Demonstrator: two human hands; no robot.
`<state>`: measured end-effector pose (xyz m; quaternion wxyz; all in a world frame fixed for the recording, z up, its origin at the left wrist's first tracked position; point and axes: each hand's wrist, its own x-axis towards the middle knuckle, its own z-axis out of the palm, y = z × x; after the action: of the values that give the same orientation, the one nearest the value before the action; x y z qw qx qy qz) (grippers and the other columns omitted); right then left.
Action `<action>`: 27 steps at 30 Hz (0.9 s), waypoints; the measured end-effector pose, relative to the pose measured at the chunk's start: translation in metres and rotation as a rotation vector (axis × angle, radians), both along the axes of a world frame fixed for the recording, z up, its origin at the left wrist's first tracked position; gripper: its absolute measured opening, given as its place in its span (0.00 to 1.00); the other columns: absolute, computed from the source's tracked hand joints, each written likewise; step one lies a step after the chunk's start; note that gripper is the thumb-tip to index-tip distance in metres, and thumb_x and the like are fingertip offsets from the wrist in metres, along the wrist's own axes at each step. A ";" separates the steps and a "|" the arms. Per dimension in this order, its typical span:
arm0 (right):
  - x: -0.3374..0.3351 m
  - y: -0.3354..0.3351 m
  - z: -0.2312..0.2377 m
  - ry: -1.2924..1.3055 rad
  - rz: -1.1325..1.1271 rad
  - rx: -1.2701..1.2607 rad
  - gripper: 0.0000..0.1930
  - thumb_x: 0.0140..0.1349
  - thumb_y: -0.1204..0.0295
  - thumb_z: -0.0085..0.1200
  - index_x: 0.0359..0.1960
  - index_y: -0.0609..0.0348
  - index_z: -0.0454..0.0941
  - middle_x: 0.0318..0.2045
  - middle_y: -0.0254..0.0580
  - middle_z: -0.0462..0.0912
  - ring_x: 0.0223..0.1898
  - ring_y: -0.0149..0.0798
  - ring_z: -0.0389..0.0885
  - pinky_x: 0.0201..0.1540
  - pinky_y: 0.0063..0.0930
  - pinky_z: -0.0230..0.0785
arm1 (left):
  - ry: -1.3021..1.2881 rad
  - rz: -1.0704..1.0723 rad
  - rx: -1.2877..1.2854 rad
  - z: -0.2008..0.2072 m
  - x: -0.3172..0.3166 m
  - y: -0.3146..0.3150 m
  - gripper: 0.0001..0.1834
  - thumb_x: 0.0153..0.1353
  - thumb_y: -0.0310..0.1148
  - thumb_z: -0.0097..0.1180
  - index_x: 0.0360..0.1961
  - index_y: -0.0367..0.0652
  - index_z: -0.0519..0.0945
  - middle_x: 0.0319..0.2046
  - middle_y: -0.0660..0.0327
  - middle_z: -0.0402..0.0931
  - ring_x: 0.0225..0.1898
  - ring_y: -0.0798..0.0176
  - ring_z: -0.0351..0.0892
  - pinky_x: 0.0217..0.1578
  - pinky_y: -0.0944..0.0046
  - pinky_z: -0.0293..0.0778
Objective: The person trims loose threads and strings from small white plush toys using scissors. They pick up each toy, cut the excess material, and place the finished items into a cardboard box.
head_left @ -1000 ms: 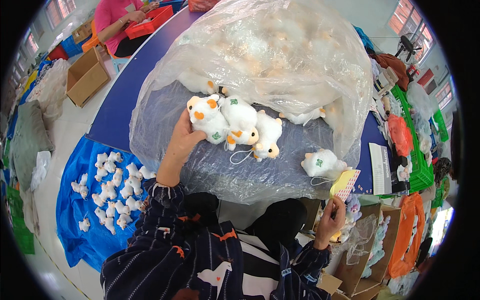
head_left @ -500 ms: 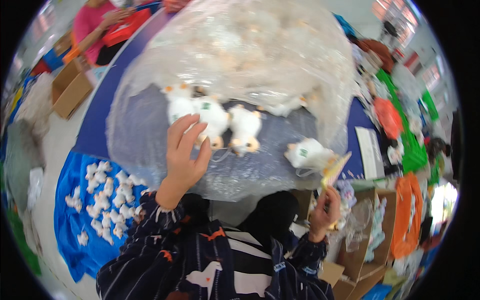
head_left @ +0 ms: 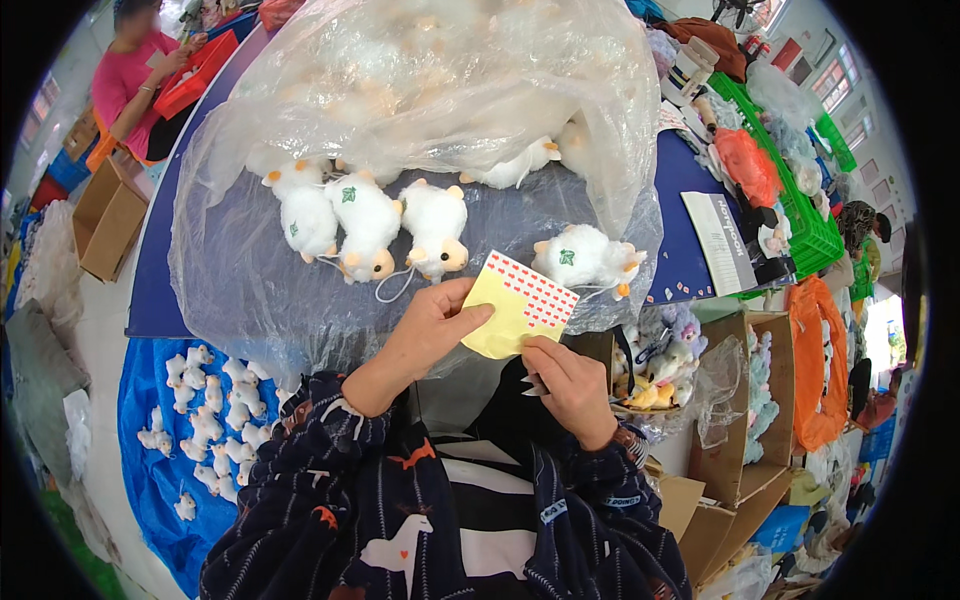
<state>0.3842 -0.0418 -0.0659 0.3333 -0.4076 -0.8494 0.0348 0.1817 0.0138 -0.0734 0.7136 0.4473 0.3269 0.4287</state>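
Note:
In front of me I hold a yellow sticker sheet with rows of small red stickers. My left hand pinches its left edge, thumb on top. My right hand grips its lower right corner; a small pointed metallic thing pokes out under those fingers, its kind unclear. Just beyond the sheet lie white plush animals with peach-coloured faces: a plush toy with a green leaf mark, a plush toy beside it, and a leaf-marked plush toy to the right. Some have thin white loops.
A large clear plastic bag full of plush toys covers most of the blue table. More small plush toys lie on a blue sheet at lower left. Cardboard boxes stand at right. A person in pink sits at far left.
My left hand has left the plush toys and taken hold of the sticker sheet. My right hand has brought the sheet leftward to the middle, turning its stickered face up.

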 end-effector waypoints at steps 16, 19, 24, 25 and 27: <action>-0.009 0.013 0.018 0.070 -0.139 0.046 0.19 0.41 0.81 0.59 0.40 0.60 0.76 0.34 0.40 0.78 0.25 0.40 0.79 0.26 0.27 0.72 | 0.571 0.063 0.746 0.018 0.015 -0.019 0.10 0.55 0.24 0.53 0.39 0.35 0.75 0.29 0.56 0.72 0.27 0.60 0.73 0.27 0.64 0.69; -0.007 0.012 0.026 0.044 -0.117 0.029 0.16 0.43 0.81 0.59 0.38 0.61 0.77 0.32 0.42 0.79 0.26 0.42 0.79 0.26 0.27 0.72 | 0.699 0.044 0.883 0.019 0.014 -0.021 0.12 0.53 0.22 0.52 0.40 0.36 0.74 0.32 0.54 0.71 0.30 0.52 0.74 0.29 0.61 0.71; 0.003 0.009 0.030 0.123 -0.123 -0.034 0.14 0.44 0.81 0.59 0.36 0.61 0.77 0.30 0.40 0.78 0.24 0.36 0.78 0.24 0.26 0.70 | 0.646 0.004 0.836 0.024 0.014 -0.020 0.13 0.53 0.22 0.52 0.42 0.36 0.74 0.31 0.54 0.71 0.29 0.52 0.74 0.30 0.61 0.71; 0.007 0.007 0.032 0.241 -0.173 -0.115 0.12 0.46 0.81 0.59 0.35 0.62 0.77 0.29 0.39 0.79 0.23 0.33 0.77 0.24 0.24 0.68 | 0.621 -0.012 0.805 0.025 0.013 -0.020 0.14 0.53 0.22 0.52 0.43 0.36 0.74 0.31 0.54 0.71 0.29 0.52 0.74 0.31 0.62 0.71; 0.015 0.001 0.039 0.473 -0.263 -0.281 0.07 0.49 0.80 0.58 0.32 0.63 0.78 0.28 0.37 0.79 0.22 0.28 0.74 0.22 0.20 0.65 | 0.570 -0.015 0.753 0.023 0.010 -0.019 0.15 0.54 0.23 0.52 0.44 0.35 0.74 0.31 0.54 0.71 0.30 0.53 0.74 0.31 0.63 0.71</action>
<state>0.3994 -0.0407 -0.0265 0.4638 -0.5369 -0.6750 0.2027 0.1921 -0.0052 -0.0504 0.3867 0.7772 0.3285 0.3723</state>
